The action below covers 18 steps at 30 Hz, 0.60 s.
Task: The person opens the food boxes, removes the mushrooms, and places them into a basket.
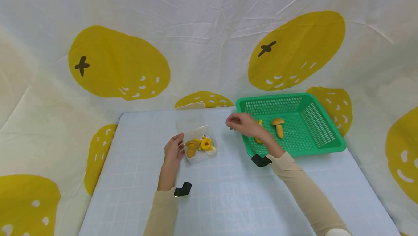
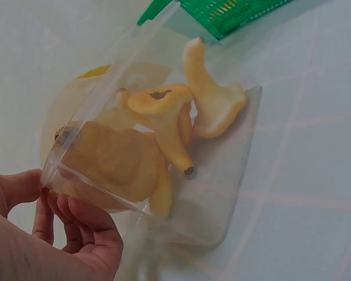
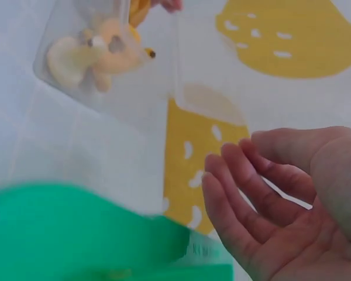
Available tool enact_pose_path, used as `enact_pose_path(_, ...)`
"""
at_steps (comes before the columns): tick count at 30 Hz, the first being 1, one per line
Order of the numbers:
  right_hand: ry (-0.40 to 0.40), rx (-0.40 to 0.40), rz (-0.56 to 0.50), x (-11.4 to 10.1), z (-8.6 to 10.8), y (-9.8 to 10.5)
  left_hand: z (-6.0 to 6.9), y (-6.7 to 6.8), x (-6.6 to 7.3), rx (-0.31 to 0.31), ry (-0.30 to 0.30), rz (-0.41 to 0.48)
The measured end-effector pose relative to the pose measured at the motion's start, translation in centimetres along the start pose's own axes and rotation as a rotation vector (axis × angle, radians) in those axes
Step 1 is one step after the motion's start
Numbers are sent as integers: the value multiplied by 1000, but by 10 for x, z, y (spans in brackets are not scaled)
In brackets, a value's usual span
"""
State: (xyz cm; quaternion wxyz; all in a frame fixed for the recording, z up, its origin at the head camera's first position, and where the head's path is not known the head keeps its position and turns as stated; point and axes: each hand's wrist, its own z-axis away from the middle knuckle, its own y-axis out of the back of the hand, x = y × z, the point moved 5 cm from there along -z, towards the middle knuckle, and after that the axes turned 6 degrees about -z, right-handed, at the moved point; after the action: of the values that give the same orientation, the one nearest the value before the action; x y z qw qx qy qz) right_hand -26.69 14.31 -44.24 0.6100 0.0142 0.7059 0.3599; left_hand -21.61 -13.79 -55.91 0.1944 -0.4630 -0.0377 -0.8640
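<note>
A clear plastic box (image 1: 203,159) with its lid (image 1: 190,117) raised at the back holds a brown-capped mushroom (image 1: 191,148), yellow mushrooms (image 1: 206,143) and a paler piece (image 1: 211,151). My left hand (image 1: 173,151) grips its left side, thumb and fingertips at the edge in the left wrist view (image 2: 76,228). My right hand (image 1: 245,124) is above the left rim of a green basket (image 1: 294,153), empty, its fingers loosely bent and apart in the right wrist view (image 3: 292,199). Inside the basket lie a brown-capped mushroom (image 1: 279,129) and a yellow one (image 1: 258,140), partly hidden by the right arm.
The table (image 1: 222,199) has a pale blue checked cover. Behind it and at its sides hangs a white cloth (image 1: 209,47) with large yellow shapes. The basket stands at the table's back right, with its walls raised around the mushrooms.
</note>
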Motion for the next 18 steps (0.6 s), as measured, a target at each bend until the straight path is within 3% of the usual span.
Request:
enact_pose_path(8,101,-31,-21,-13,-15,-26,0,-2,0,-27,-13,7)
enact_pose_path(18,160,-98,-94,-28,-30,-61,-1,1,1,-49,-18,11)
